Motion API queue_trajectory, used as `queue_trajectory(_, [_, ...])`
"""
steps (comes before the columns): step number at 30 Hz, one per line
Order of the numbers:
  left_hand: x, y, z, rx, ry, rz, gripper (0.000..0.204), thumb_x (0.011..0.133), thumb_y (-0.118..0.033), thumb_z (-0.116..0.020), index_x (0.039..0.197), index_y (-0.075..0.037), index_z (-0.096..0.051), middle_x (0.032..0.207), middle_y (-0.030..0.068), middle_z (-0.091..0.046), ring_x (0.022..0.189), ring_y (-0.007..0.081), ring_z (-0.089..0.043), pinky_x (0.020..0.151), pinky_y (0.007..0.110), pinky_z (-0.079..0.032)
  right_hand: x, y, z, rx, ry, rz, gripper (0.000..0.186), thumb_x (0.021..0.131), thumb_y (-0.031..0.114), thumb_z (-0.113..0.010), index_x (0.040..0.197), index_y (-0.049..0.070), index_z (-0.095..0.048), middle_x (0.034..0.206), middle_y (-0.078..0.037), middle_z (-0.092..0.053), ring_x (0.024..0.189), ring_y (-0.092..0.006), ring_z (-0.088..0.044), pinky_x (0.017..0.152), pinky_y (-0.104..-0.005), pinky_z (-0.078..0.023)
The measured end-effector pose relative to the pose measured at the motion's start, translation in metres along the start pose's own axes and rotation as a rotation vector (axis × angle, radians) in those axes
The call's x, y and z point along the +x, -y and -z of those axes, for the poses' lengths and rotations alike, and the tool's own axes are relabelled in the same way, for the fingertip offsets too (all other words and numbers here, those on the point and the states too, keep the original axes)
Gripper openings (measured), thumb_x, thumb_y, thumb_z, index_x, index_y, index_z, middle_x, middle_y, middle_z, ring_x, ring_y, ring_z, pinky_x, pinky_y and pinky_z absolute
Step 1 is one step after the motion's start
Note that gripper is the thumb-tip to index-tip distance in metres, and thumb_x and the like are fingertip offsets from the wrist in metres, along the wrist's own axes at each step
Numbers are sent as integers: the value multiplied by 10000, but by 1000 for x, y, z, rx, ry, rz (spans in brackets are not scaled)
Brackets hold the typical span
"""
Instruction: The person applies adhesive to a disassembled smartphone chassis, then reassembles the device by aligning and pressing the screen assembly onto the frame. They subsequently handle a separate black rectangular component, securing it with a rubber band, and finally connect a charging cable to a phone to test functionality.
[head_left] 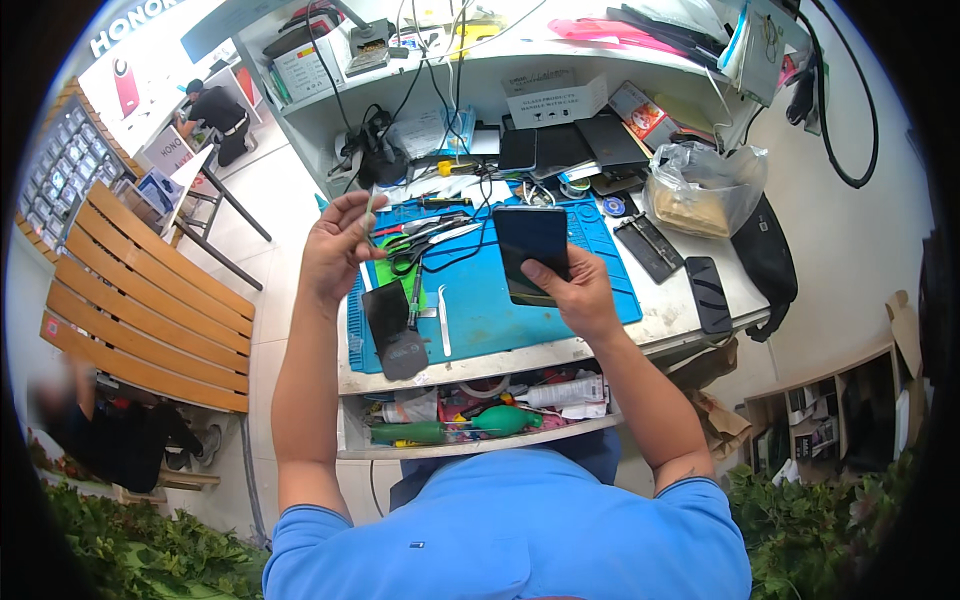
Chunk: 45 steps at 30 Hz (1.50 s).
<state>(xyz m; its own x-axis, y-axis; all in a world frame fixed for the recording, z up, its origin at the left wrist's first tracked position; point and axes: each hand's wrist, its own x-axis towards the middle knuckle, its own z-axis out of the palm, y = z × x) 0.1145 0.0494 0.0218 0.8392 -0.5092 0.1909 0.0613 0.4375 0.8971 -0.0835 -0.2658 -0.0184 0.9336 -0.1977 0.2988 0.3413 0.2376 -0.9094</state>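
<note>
My right hand (pixel 583 295) grips a dark smartphone (pixel 530 245) over the blue repair mat (pixel 480 335), thumb across its face and fingers behind. Raised at the mat's left side, my left hand (pixel 340 245) pinches a thin pale strip (pixel 371 212) between thumb and fingers; its exact kind is unclear. Below that hand lie black-handled scissors (pixel 408 258) on a green sheet (pixel 384 272). A dark flat phone panel (pixel 386 315) rests at the mat's left edge, overlapping a grey rounded piece (pixel 405 358). White tweezers (pixel 444 325) lie beside them.
An open drawer (pixel 355 440) below the bench holds a green bulb blower (pixel 505 421) and tubes. To the right are an opened phone frame (pixel 648 247), another phone (pixel 708 295), a plastic bag (pixel 745 180) and a black pouch (pixel 768 255). Cables (pixel 425 110) hang from cluttered shelves.
</note>
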Motion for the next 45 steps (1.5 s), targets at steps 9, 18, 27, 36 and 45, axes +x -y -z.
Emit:
queue_trajectory(9, [-31,4,-122,415,165,-133,756,712,-267,-1037,1338,-32,-687,1347,189,-728,704,78,-722,601,222,-611,-4,9,-24,-109,108,123,430,1015,36,-764,1402,-9,-583,1271,-105,-732,1163,-144,-690,1037,-323,-556])
queue_trajectory(18, [-43,54,-155,744,129,6,948,739,-503,-1000,1454,-65,-557,1151,137,-714,634,117,-689,536,272,-555,11,23,-36,29,-40,205,379,1031,68,-756,1368,12,-591,1240,-77,-728,1121,-126,-689,984,-316,-572])
queue_trajectory(27, [-133,67,-148,543,333,18,210,998,110,-532,989,6,-715,1030,110,-718,815,199,-780,808,359,-654,108,50,22,276,-347,250,315,1017,-2,-726,1315,0,-623,1169,-114,-754,1062,-186,-735,948,-354,-623])
queue_trajectory(36, [-129,39,-143,574,315,-283,354,886,231,-604,1008,-12,-829,1014,112,-746,850,178,-779,798,320,-651,120,40,23,345,-272,-59,245,1000,20,-757,1207,-3,-629,1093,-141,-751,932,-248,-766,806,-423,-671])
queue_trajectory(45, [-123,40,-131,574,427,-529,175,881,-62,-887,1053,-58,-855,964,97,-762,755,147,-731,681,312,-610,130,34,33,556,-288,-167,210,1019,2,-724,1202,-36,-629,1110,-157,-743,952,-309,-770,902,-543,-670])
